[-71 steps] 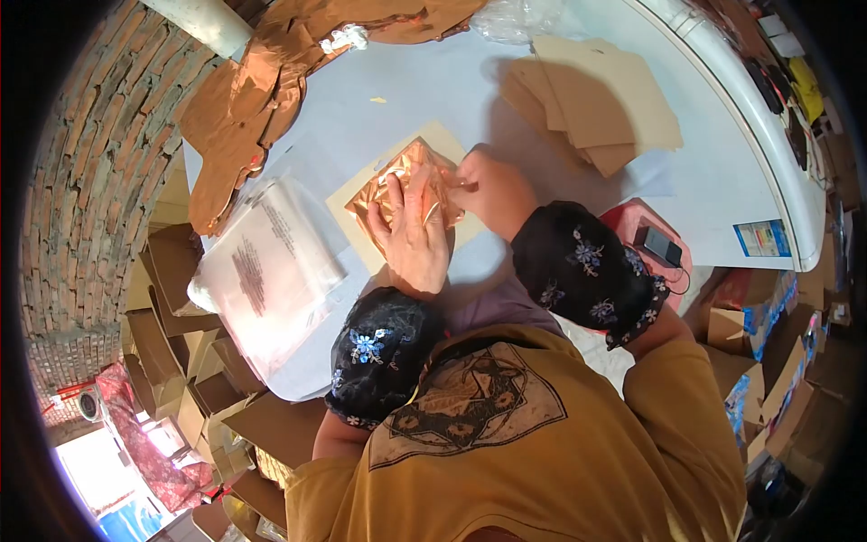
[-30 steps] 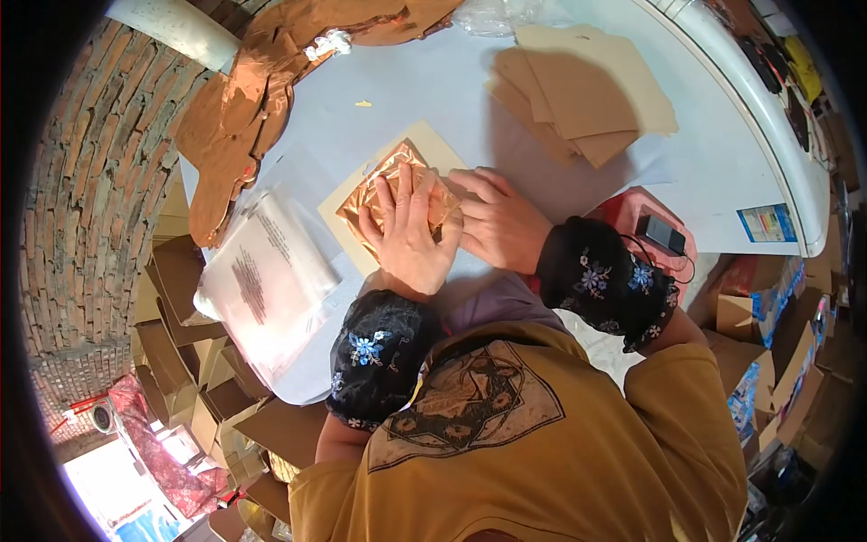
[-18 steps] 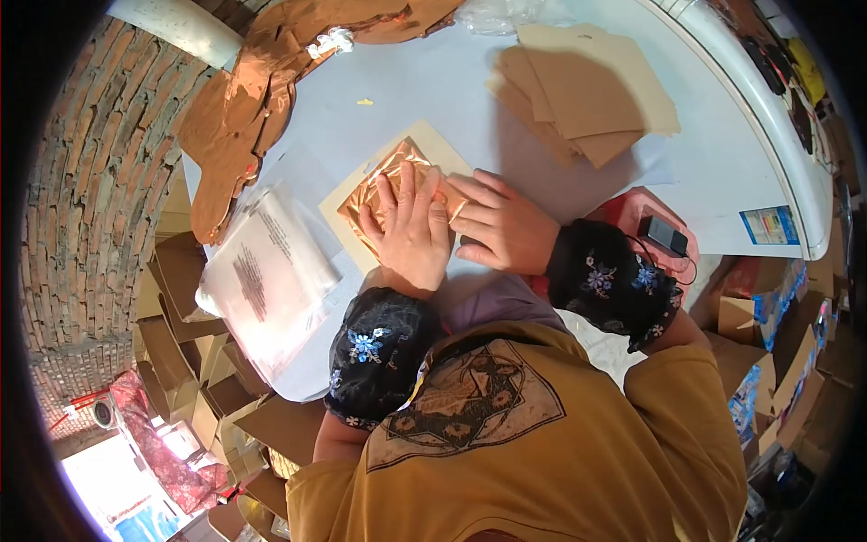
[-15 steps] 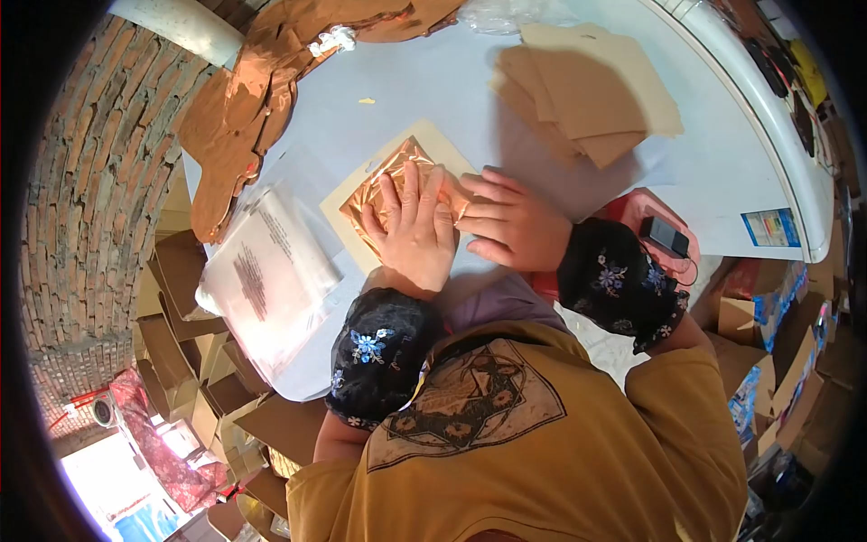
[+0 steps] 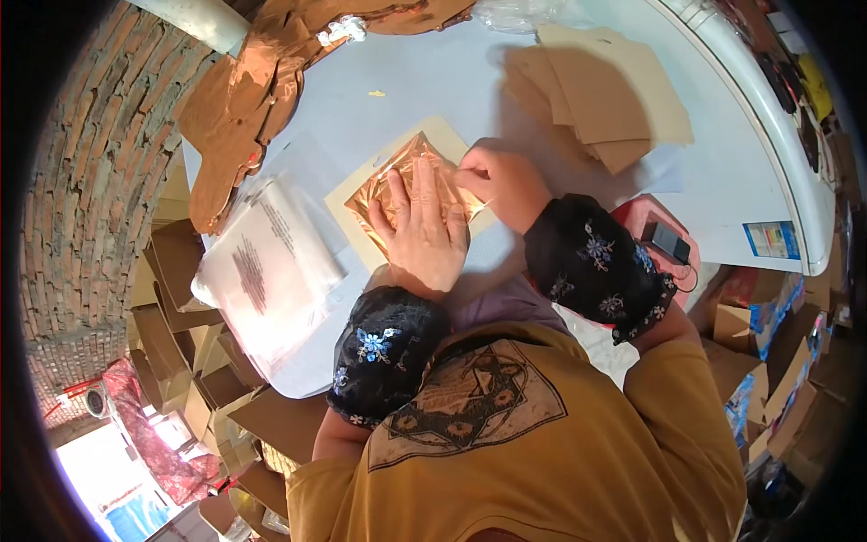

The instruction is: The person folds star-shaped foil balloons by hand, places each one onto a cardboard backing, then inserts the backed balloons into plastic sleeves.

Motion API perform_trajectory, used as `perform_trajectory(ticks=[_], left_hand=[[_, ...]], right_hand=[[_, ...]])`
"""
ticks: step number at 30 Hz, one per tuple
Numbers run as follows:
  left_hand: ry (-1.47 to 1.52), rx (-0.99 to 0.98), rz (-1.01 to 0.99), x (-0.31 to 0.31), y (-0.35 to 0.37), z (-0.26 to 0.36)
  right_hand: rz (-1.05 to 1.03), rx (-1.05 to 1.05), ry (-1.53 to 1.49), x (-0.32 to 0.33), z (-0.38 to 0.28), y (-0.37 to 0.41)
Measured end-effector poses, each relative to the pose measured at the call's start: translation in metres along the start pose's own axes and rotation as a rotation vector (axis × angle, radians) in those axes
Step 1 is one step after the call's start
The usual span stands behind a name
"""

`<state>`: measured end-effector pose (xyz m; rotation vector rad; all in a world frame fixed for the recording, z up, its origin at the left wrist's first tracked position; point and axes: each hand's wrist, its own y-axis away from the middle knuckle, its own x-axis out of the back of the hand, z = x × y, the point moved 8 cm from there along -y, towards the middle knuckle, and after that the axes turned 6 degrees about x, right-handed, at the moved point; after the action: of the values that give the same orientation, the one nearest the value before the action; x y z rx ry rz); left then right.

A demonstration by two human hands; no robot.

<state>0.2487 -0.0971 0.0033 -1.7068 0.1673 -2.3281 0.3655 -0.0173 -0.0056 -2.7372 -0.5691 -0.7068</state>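
A folded copper-coloured foil balloon (image 5: 423, 154) lies on a square beige card (image 5: 348, 210) with a hang hole, on the pale table. My left hand (image 5: 423, 230) rests flat across the foil, its fingers stretched out. At the foil's right edge, my right hand (image 5: 506, 183) is closed in a pinch on a corner of it. The exact grip of the fingertips is partly hidden. To the left of the card lies a stack of clear printed plastic bags (image 5: 271, 262).
Flat copper foil balloons (image 5: 239, 99) pile up along the table's far left edge. Brown cards (image 5: 614, 90) are stacked at the back right. A red stool (image 5: 646, 217) with a black device (image 5: 670, 242) stands at right. Open cardboard boxes (image 5: 185, 339) crowd the left side.
My right hand has gone from spread fingers beside the foil to a pinch at its edge. The foil's right side now reaches out further. My left hand still presses on it.
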Motion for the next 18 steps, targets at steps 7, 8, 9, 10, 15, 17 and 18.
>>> perform_trajectory(ticks=[7,8,9,10,15,17,18], left_hand=[[-0.002,-0.005,-0.018,-0.001,0.001,-0.001],[0.006,0.0,-0.028,-0.002,0.001,-0.002],[0.015,0.004,-0.036,-0.003,0.001,-0.003],[0.024,0.008,-0.046,-0.004,0.001,-0.003],[0.025,0.008,-0.041,-0.004,0.0,-0.003],[0.029,0.01,-0.039,-0.003,0.0,-0.002],[0.028,0.006,-0.034,-0.004,0.0,-0.003]], right_hand=[[-0.105,-0.095,0.069,-0.004,0.013,-0.013],[-0.124,-0.109,0.043,-0.005,0.014,-0.014],[-0.149,-0.144,0.01,-0.005,0.015,-0.015],[-0.175,-0.179,-0.023,-0.003,0.01,-0.016],[-0.161,-0.181,-0.094,-0.005,0.013,-0.018],[-0.216,-0.172,-0.037,-0.002,0.002,-0.018],[-0.201,-0.105,0.01,-0.002,-0.002,-0.019]])
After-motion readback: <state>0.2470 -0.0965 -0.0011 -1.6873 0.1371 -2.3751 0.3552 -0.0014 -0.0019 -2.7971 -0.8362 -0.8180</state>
